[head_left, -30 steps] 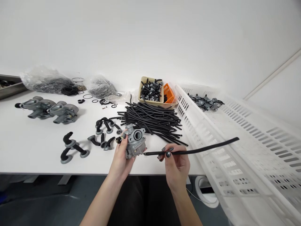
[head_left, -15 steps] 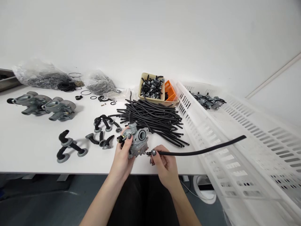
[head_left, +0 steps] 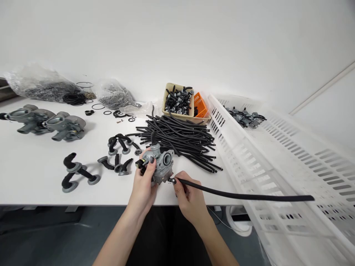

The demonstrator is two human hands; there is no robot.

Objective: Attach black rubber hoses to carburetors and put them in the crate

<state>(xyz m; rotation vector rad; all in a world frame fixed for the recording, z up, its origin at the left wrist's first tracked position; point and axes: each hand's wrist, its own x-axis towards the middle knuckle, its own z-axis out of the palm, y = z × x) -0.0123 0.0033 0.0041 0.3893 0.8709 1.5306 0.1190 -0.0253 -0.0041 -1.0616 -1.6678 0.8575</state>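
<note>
My left hand (head_left: 142, 186) is closed around a grey metal carburetor (head_left: 162, 168), held above the table's front edge with a black elbow tube sticking up from its top. My right hand (head_left: 190, 194) pinches one end of a black rubber hose (head_left: 238, 195) against the lower right side of the carburetor. Fingers cover the exact point where hose and carburetor meet. The hose's free end stretches far right, across the white crate. Behind the carburetor lies a pile of black hoses (head_left: 177, 136).
Left on the table (head_left: 33, 166) are two larger carburetors (head_left: 65, 125) and several capped elbow tubes (head_left: 73, 168). A cream bin (head_left: 163, 107) of small parts and an orange basket (head_left: 201, 105) stand at the back. A white slatted crate (head_left: 249, 159) holding carburetors (head_left: 246, 117) flanks the right.
My right hand has moved slightly left, bringing the hose end up to the carburetor. The hose's free end has swung down and further right. The view has shifted slightly.
</note>
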